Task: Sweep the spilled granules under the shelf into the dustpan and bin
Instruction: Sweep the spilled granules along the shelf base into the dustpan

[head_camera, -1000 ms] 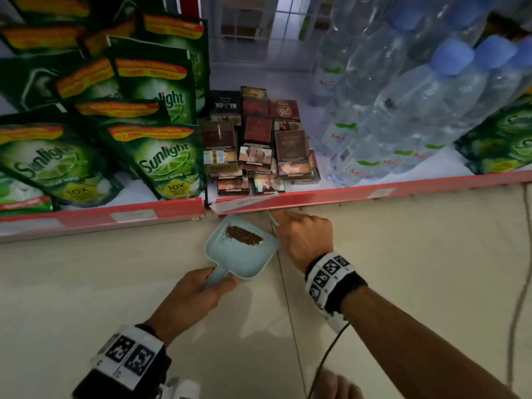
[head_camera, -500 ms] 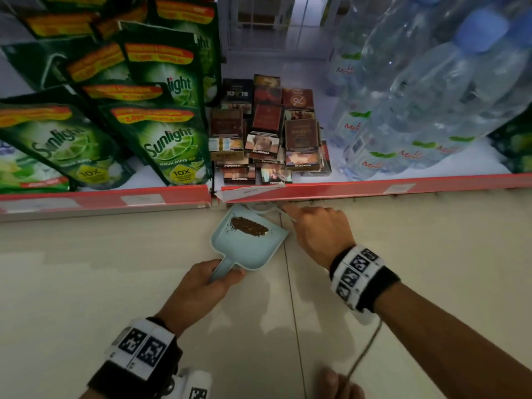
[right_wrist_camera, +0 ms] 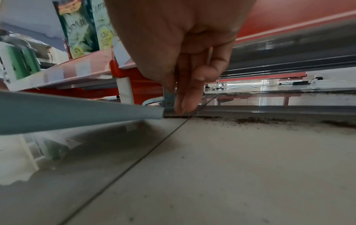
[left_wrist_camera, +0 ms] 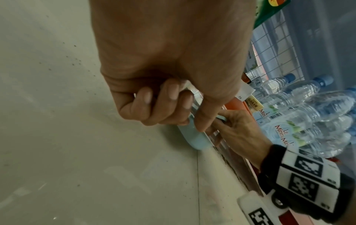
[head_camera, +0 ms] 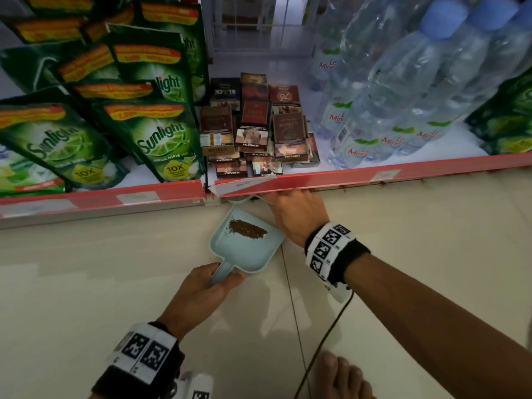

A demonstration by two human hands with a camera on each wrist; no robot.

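Note:
A light blue dustpan lies on the tiled floor with its mouth at the red shelf edge. A small heap of brown granules sits in it. My left hand grips the dustpan's handle. My right hand is at the shelf lip beside the pan, fingertips hidden in the head view. In the right wrist view its fingers pinch a small blue brush at the pan's rim. A dark line of spilled granules runs along the floor under the shelf.
The bottom shelf carries green Sunlight pouches, stacked cigarette packs and water bottles. A cable trails from my right wrist across the floor. A bare foot is near the bottom edge.
Both hands and the dustpan have moved closer to the shelf edge. My right hand has reached under the shelf lip.

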